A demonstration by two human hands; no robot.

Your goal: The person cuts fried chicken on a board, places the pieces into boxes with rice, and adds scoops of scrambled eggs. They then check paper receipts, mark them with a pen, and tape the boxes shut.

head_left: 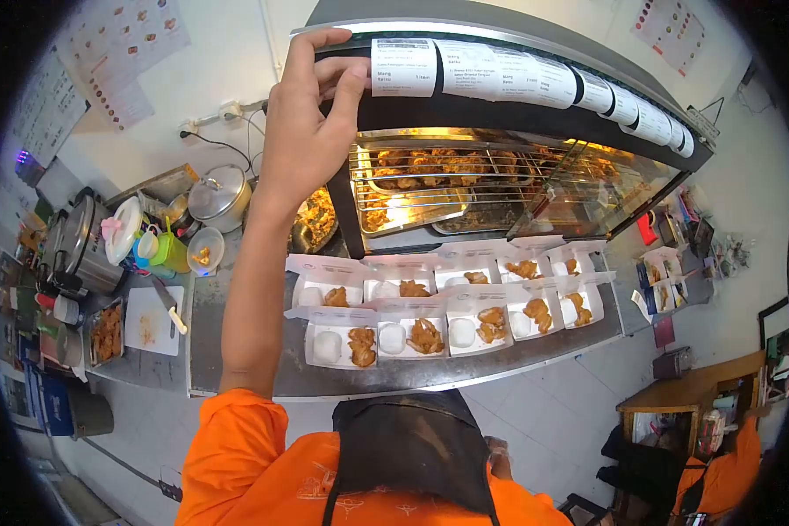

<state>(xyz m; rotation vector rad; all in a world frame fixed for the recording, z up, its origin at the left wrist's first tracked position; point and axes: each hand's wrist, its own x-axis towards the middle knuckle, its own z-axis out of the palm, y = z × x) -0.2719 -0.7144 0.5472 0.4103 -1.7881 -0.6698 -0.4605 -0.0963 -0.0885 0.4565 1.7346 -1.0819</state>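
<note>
My left hand [320, 110] is raised to the top left corner of a heated display case [346, 210]. Its index finger stretches along the top edge, while the thumb and another finger are beside the left end of a printed order slip [403, 68]. No object shows in its fingers. More slips [508, 74] line the case's dark upper rail. Below stand two rows of open white boxes [342, 359], holding fried chicken pieces [425, 336] and white wrapped rounds [327, 345]. Only a small part of my right hand [497, 449] appears beside the black apron [408, 447]; its fingers are hidden.
Left on the counter are a knife [170, 307] on a white cutting board [153, 329], a tray of chicken [107, 335] and a lidded pot [219, 195]. The case's glass door [579, 188] is at right. Another person's orange sleeve [735, 469] shows lower right.
</note>
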